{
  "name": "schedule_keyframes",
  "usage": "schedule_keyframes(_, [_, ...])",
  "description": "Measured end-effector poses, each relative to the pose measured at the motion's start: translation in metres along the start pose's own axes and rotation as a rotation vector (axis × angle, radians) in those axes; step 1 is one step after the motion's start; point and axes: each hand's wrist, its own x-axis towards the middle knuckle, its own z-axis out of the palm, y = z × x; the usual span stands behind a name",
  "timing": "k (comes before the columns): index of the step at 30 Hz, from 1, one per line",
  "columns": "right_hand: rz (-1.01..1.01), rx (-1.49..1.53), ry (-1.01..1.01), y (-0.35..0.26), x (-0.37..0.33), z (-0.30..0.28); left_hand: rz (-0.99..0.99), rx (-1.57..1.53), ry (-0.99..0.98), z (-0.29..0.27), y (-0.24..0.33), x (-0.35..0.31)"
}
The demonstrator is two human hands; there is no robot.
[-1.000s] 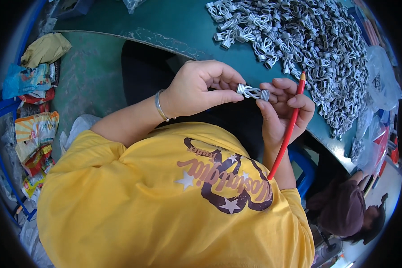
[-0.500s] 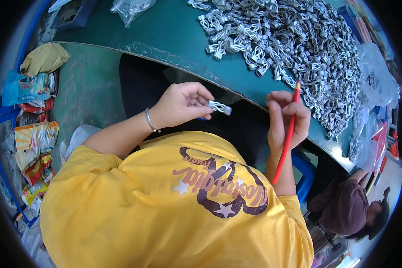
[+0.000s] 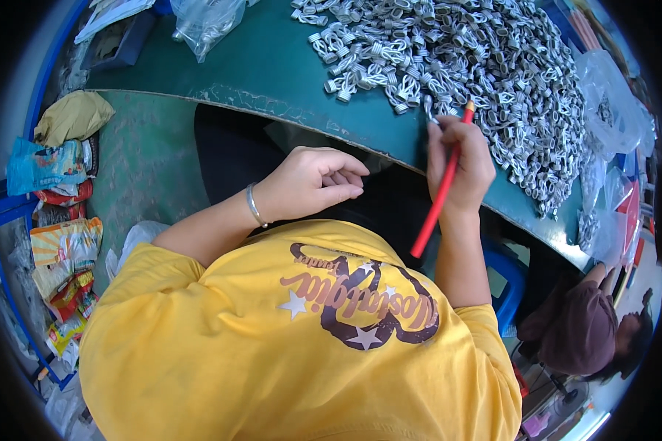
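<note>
A green worktable carries a wide heap of grey clips, clear bags at its edges; snack wrappers litter the floor. What the left hand's curled fingers enclose is hidden. The left hand hovers loosely closed below the table edge. The right hand grips a red pencil at the heap's near edge.

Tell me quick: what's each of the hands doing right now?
Left hand: loosely curled, nothing visible in it, off the table.
Right hand: closed on a red stick, fingertips at the edge of the grey clip pile.
</note>
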Motion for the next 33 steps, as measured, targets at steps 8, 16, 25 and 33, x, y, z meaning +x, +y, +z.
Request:
schedule_keyframes(8, [0.684,1.080,-0.087,-0.030,-0.011,-0.019,-0.023,-0.636,0.192,0.012,0.029,0.027])
schedule_keyframes(16, [0.639,1.285,-0.138,-0.020,-0.028,-0.008,0.121,-0.480,0.206,0.009,0.036,0.023])
schedule_keyframes(25, [0.357,1.004,0.020,-0.024,-0.031,-0.008,0.043,-0.534,0.224,0.012,0.025,0.020])
schedule_keyframes(33, [0.182,0.857,-0.013,-0.030,-0.029,-0.006,-0.148,-0.725,0.091,0.013,0.019,0.020])
